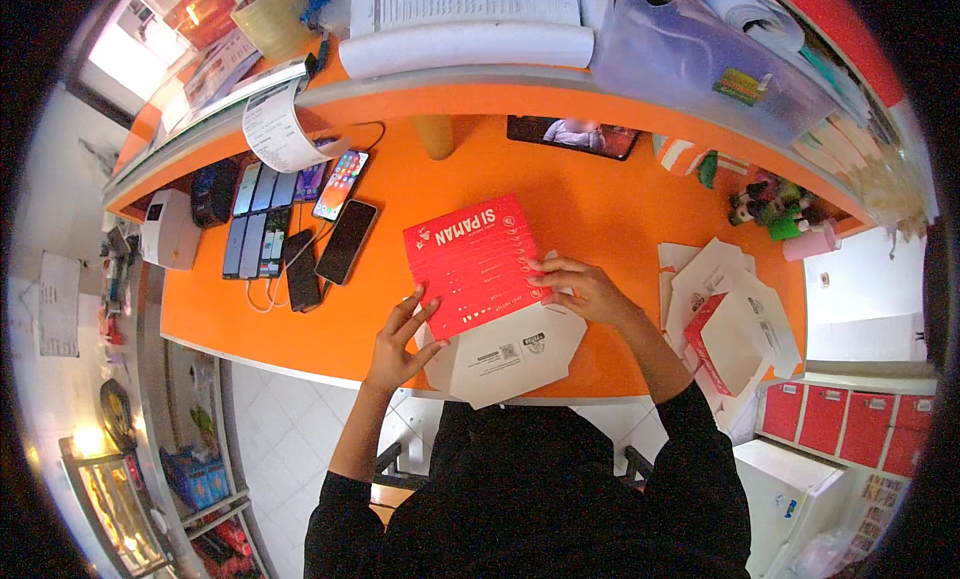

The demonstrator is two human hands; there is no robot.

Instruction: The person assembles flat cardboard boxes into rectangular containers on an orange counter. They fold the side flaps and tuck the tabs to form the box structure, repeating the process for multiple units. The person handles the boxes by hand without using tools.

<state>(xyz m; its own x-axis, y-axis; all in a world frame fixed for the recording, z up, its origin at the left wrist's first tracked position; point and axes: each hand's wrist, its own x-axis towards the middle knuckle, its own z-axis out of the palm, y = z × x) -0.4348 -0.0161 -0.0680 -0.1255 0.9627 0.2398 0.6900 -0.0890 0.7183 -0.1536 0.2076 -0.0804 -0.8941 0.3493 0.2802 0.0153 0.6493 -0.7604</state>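
A red printed panel of a cardboard food box (472,264) lies on the orange desk (620,214) in front of me, with a white cardboard flap (512,355) spreading from its near side toward the desk's front edge. My left hand (398,347) grips the near left edge, fingers on the red face and thumb by the white flap. On the right edge is my right hand (582,289), its fingers over the red face and its thumb lower down. The underside of the box is hidden.
At the right lie more white and red cardboard blanks (735,314). Several phones (262,219) with cables sit at the left beside a white device (170,229). A dark-framed screen (572,137) stands at the back, under an orange-edged shelf (470,97) holding papers and a plastic bin (715,64).
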